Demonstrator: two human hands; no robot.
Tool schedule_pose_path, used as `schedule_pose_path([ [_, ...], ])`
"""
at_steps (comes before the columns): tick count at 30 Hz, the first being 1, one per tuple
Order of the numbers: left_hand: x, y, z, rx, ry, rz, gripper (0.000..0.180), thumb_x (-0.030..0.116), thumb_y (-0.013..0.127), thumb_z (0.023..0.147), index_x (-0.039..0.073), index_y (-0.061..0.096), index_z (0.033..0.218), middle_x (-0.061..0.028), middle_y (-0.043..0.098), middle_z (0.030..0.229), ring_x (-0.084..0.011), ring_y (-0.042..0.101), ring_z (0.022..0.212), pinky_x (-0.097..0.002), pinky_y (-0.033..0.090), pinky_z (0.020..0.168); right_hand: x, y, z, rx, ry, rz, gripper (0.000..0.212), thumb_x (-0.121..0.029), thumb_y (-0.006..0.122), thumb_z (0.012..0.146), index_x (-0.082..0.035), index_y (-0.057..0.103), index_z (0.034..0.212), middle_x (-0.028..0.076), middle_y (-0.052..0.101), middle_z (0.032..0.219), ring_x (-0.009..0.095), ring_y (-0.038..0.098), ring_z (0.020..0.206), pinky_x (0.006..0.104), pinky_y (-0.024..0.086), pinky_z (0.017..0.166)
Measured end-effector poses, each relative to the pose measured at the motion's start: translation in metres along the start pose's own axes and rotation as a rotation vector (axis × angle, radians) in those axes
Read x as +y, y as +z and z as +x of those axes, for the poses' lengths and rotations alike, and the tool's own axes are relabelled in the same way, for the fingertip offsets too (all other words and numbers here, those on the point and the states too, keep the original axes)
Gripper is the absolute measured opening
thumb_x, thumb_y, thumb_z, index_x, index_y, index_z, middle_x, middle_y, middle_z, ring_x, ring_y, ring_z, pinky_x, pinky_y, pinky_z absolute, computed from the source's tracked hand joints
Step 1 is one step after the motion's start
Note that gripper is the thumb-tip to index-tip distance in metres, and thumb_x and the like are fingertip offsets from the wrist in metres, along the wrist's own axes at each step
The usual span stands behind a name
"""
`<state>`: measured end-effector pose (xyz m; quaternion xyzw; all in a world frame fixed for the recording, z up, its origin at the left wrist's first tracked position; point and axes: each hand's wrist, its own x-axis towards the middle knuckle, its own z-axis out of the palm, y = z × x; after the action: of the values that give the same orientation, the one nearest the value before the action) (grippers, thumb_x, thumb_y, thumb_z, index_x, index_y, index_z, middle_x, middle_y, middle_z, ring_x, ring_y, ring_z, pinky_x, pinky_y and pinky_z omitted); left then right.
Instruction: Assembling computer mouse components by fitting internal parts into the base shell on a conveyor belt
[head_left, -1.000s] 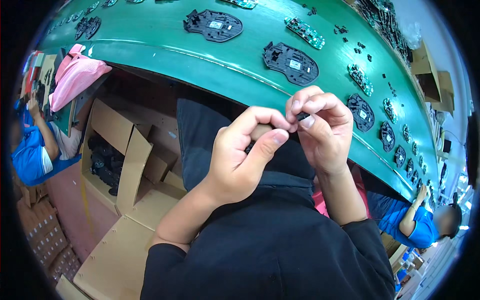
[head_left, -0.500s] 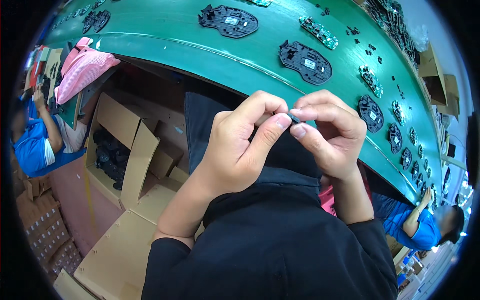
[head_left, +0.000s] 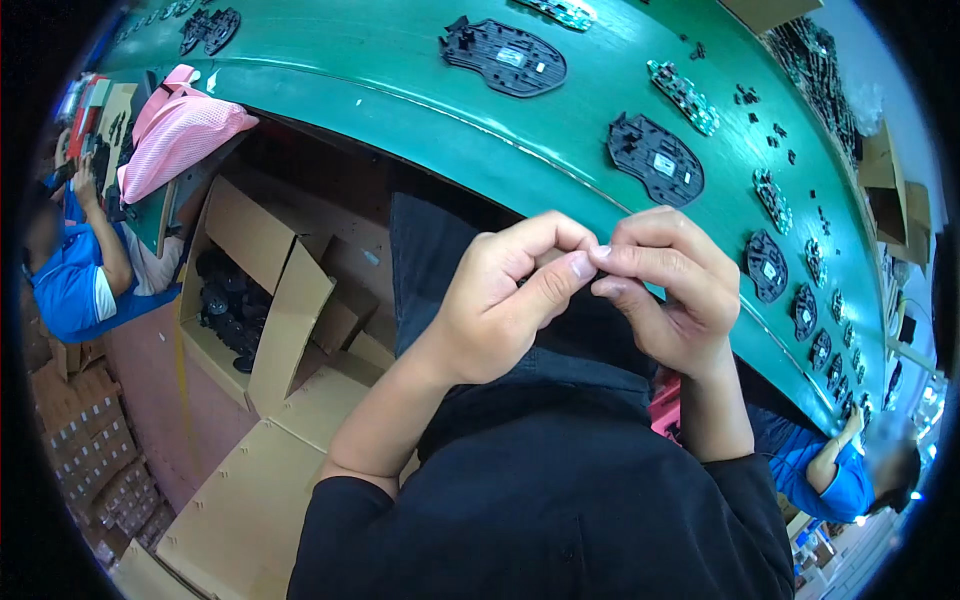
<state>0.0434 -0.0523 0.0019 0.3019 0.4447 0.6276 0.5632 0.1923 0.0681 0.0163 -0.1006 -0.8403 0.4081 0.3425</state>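
My left hand (head_left: 510, 300) and my right hand (head_left: 685, 285) meet at the fingertips in front of my dark trousers, just off the table edge. Both are closed in a pinch, thumb against forefinger. The small dark part seen between them half a second earlier is now almost wholly covered by the fingers. Beyond the right hand, a black ribbed plastic base plate (head_left: 640, 150) lies on the green table (head_left: 400, 90). Another black base plate (head_left: 490, 70) sits farther left. A green circuit board (head_left: 685, 98) rests beyond them.
More base plates, circuit boards and small black parts (head_left: 747, 95) run along the table to the right. An open carton (head_left: 240, 230) with black parts stands at lower left, near a pink mesh bag (head_left: 185, 140). People in blue (head_left: 70, 285) work at left and right (head_left: 830, 475).
The view has shifted, so the table and its parts appear farther right and lower. My fingertips have drawn closer together, covering the small dark part that showed between them.
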Motion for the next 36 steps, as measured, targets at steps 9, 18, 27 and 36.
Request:
schedule_pose_path([
  [9,0.005,-0.033,0.019,0.011,-0.100,0.007,0.015,0.010,0.057,0.105,0.000,0.067,0.100,0.0037,0.051,0.066,-0.0054,0.038,0.059,-0.0215,0.029,0.054,0.017,0.006,0.027,-0.111,0.099,-0.042,0.016,0.004,0.081,0.078,0.001,0.073,0.092,0.010,0.070,0.091,0.021,0.063,0.072,0.0285,0.051,0.064],
  [18,0.045,-0.094,0.104,0.200,0.329,0.469,0.016,0.009,0.059,0.103,0.002,0.074,0.104,0.0074,0.049,0.064,-0.0023,0.035,0.055,-0.0193,0.024,0.050,0.059,-0.005,0.106,-0.051,0.102,-0.227,0.010,0.004,0.074,0.081,0.000,0.075,0.091,0.006,0.072,0.085,0.016,0.062,0.070,0.0255,0.050,0.065],
  [27,0.030,-0.134,0.135,0.391,0.534,0.803,0.019,0.010,0.060,0.103,-0.001,0.075,0.103,0.0008,0.065,0.073,-0.0057,0.045,0.059,-0.0211,0.036,0.054,0.108,0.021,0.152,-0.320,0.223,-0.670,0.010,-0.006,0.073,0.088,0.002,0.076,0.093,0.007,0.071,0.081,0.017,0.058,0.065,0.0268,0.049,0.063],
  [36,0.030,-0.139,0.136,0.366,0.549,0.795,0.018,0.009,0.061,0.102,-0.002,0.076,0.101,-0.0025,0.070,0.076,-0.0071,0.047,0.058,-0.0230,0.037,0.053,0.092,0.032,0.148,-0.414,0.162,-0.841,0.017,-0.008,0.067,0.088,0.003,0.077,0.097,0.012,0.071,0.090,0.027,0.063,0.075,0.0340,0.053,0.072],
])
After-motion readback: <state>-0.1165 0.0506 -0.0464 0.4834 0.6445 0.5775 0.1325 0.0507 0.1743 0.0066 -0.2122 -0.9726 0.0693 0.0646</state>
